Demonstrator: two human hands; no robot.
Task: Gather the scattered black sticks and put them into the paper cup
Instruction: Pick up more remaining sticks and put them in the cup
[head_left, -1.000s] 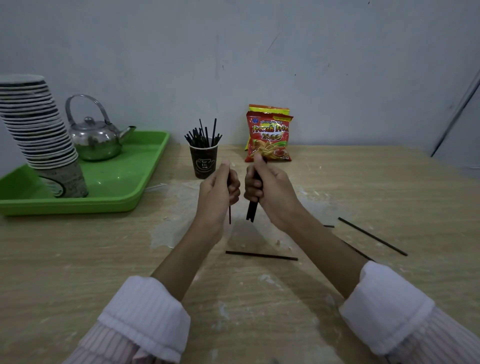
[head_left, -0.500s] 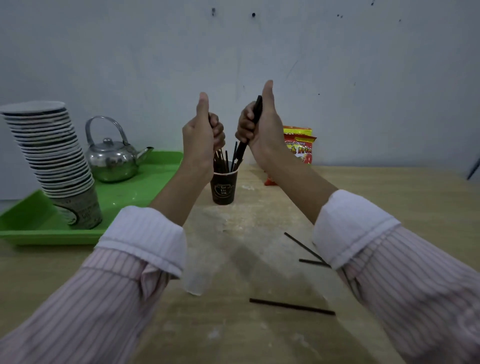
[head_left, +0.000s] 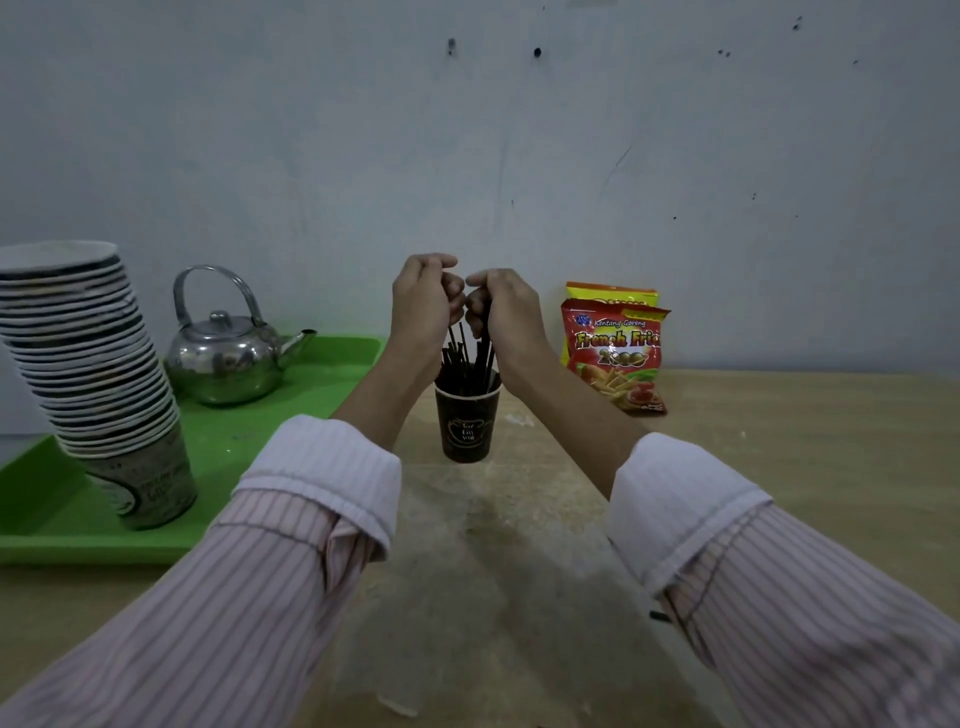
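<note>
Both hands, left hand (head_left: 423, 299) and right hand (head_left: 498, 312), clenched thin black sticks (head_left: 470, 358) over the dark paper cup (head_left: 466, 423) at centre, already well filled; one stray end (head_left: 658, 617) showed near right.

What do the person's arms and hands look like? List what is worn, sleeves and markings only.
Both arms wear a long-sleeved shirt, pale pink with fine darker vertical stripes. Each sleeve ends in a plain lighter cuff, left cuff and right cuff, turned back with visible stitching. The left hand and right hand are bare: no gloves, rings or watch visible.
</note>
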